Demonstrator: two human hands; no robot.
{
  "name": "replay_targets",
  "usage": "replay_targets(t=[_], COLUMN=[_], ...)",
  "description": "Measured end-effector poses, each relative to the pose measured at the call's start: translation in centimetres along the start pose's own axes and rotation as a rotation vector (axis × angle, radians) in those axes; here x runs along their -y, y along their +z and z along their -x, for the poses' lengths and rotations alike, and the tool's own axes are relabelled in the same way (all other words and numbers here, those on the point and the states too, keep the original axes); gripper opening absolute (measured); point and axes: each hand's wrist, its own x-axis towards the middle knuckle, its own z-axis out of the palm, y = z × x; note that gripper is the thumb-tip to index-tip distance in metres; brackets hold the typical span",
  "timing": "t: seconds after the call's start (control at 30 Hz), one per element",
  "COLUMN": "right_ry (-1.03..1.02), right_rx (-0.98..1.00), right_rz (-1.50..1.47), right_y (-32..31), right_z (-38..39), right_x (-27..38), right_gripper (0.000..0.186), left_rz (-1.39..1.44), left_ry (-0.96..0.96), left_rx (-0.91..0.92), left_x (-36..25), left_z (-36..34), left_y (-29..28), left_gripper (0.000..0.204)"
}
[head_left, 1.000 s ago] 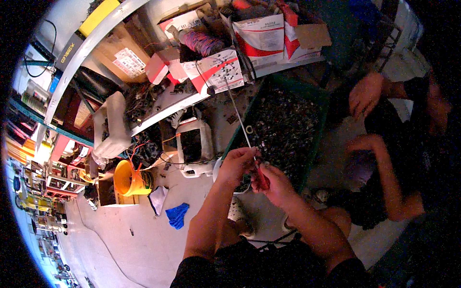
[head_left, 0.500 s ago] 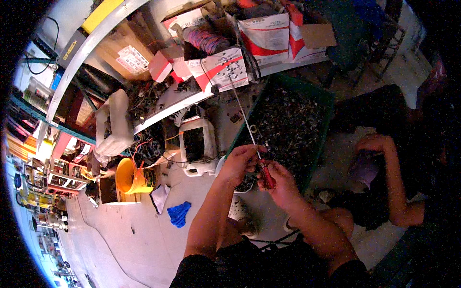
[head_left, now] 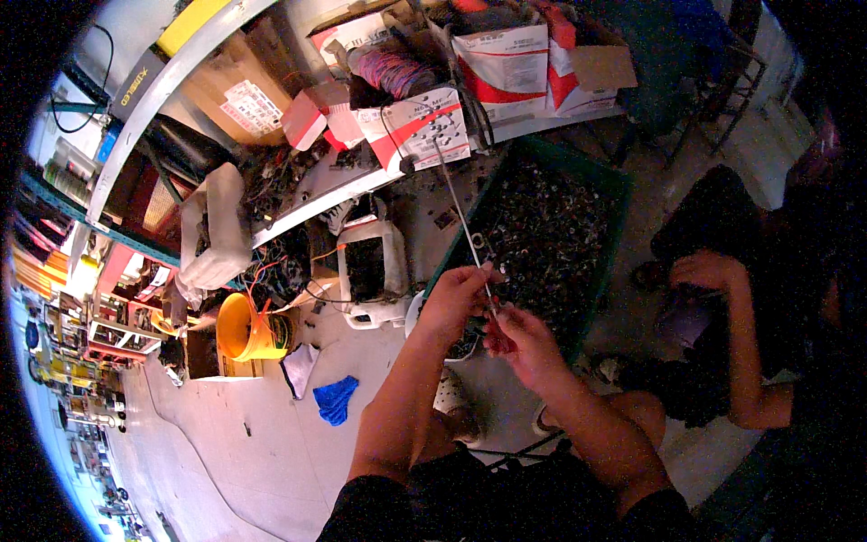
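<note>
A long thin metal rod (head_left: 458, 200) with a red handle (head_left: 504, 341) runs up and away from my hands, much like a long screwdriver. My right hand (head_left: 526, 348) is closed round the handle, covering most of it. Just above, my left hand (head_left: 457, 298) pinches the shaft between its fingers. A small pale ring (head_left: 477, 240) shows beside the shaft; whether it touches I cannot tell. Small dark specks cluster at the rod's far end, in front of a white and red box (head_left: 417, 129). Beneath the rod lies a green bin (head_left: 623, 194) full of small metal parts.
A white tub (head_left: 414, 316) is partly hidden behind my left hand. Left of it stand a cut white jug (head_left: 398, 271) and a yellow bucket (head_left: 237, 330). A blue cloth (head_left: 335, 400) lies on the floor. Boxes fill the shelf ahead. Another person's hand (head_left: 709, 269) is at the right.
My right hand has shifted slightly on the handle, so less red shows. My left hand stays at the shaft, a little higher. At the right, the other person's dark shape has changed.
</note>
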Motion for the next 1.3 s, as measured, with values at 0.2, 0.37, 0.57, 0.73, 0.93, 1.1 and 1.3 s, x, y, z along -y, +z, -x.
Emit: replay_targets(t=[0.2, 0.37, 0.57, 0.73, 0.93, 1.1, 1.3], right_ry=[0.085, 0.03, 0.01, 0.043, 0.016, -0.023, 0.036], right_rx=[0.008, -0.022, -0.05, -0.008, -0.079, -0.061, 0.004], right_rz=[-0.157, -0.03, 0.028, -0.132, 0.03, -0.015, -0.12], right_y=[0.4, 1.1, 1.0, 0.0, 1.2, 0.6, -0.1], right_z=[0.2, 0.3, 0.4, -0.3, 0.2, 0.0, 0.1], right_x=[0.3, 0.2, 0.6, 0.0, 0.6, 0.1, 0.4], right_gripper=[0.024, 0.026, 0.027, 0.028, 0.025, 0.024, 0.027], left_rz=[0.043, -0.023, -0.014, 0.11, -0.084, 0.022, 0.108], left_ry=[0.008, 0.03, 0.025, 0.031, 0.043, 0.051, 0.006], left_rx=[0.063, -0.072, -0.006, 0.11, -0.031, 0.048, 0.115], left_x=[-0.2, 0.3, 0.0, -0.2, 0.6, 0.9, -0.1], left_z=[0.7, -0.2, -0.3, 0.0, -1.1, -1.6, -0.3], left_y=[-0.7, -0.1, -0.3, -0.8, -1.5, -1.5, -0.5], left_gripper=[0.026, 0.023, 0.024, 0.025, 0.022, 0.023, 0.022])
